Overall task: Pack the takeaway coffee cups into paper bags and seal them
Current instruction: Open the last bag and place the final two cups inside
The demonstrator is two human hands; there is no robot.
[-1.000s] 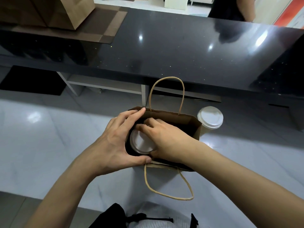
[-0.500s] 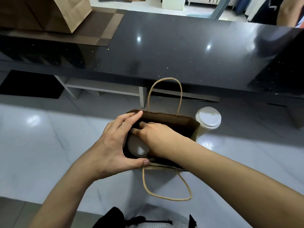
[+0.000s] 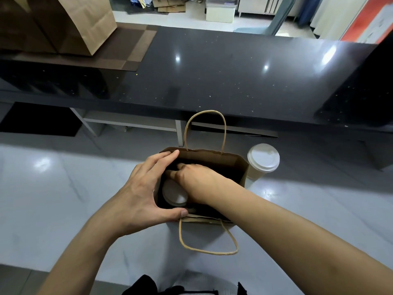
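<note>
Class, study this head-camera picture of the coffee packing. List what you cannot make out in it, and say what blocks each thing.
1. Head view: the cup in the bag shows only part of its lid; the right hand and the paper bag wall hide the rest.
2. The right hand's fingertips are lost in the bag's dark interior, so its grip cannot be told.
3. The second cup has its lower body behind the bag.

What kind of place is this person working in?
Probably a café or takeaway shop's service area. A long dark counter carries stacked brown paper bags, and on the pale work surface a lidded takeaway cup stands beside the open handled bag being packed.
</note>
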